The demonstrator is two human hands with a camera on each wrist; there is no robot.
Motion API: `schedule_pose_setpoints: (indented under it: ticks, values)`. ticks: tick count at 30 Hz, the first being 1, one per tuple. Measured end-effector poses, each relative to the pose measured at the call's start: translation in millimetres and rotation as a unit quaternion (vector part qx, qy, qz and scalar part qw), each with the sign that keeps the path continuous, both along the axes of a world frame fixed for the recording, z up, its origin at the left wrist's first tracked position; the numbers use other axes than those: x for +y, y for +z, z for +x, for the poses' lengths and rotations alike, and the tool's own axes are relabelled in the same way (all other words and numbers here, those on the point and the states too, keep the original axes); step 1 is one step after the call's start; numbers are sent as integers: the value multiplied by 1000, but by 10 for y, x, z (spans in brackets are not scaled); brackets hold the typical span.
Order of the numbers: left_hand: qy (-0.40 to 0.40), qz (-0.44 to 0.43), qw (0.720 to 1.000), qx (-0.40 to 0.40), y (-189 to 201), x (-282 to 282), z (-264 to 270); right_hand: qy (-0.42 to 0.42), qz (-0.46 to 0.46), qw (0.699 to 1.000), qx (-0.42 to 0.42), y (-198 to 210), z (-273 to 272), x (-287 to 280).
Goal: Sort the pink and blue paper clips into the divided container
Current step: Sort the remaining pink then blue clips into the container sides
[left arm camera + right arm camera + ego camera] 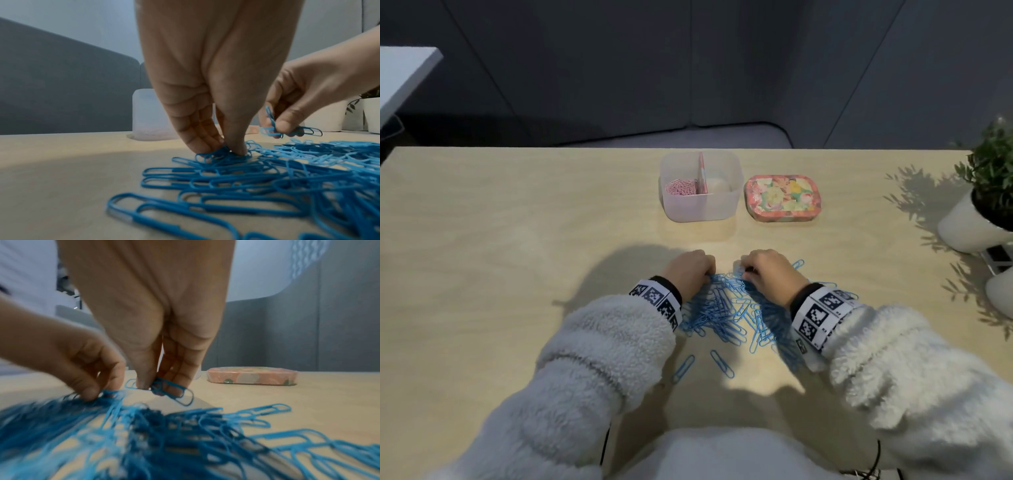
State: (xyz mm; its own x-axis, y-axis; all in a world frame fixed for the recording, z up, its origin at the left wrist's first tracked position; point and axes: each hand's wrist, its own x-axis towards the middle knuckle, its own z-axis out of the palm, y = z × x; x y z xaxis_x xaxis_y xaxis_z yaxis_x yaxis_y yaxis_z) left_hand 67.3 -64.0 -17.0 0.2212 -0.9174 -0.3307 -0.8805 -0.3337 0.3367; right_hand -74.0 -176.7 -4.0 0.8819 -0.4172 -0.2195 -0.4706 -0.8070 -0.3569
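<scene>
A pile of blue paper clips lies on the wooden table between my wrists. My left hand pinches blue clips at the pile's far edge, fingertips down on the table. My right hand holds a small bunch of blue clips just above the table. The translucent divided container stands farther back. Pink clips fill its left compartment, and its right compartment looks bare.
A floral tin sits right of the container. White pots with a green plant stand at the table's right edge. Two loose blue clips lie near my body. A grey partition rises behind the table.
</scene>
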Motion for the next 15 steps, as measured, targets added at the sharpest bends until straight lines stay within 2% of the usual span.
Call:
schedule_pose_setpoints:
  ticks: [3, 5, 10, 12, 15]
  values:
    - [-2, 1, 1000, -12, 1, 17, 10, -78, 116, 987, -75, 177, 88, -145]
    - [5, -4, 1000, -5, 5, 33, 8, -116, 155, 974, -117, 339, 253, -297]
    - [36, -49, 998, 33, 46, 46, 61, -171, 105, 958, -204, 741, 908, -647]
    - [51, -80, 994, 46, 78, 44, 93, -179, 72, 962, -195, 812, 1167, -718]
    - [68, -121, 988, 70, 137, 20, 138, -197, 45, 970, -132, 763, 1454, -783]
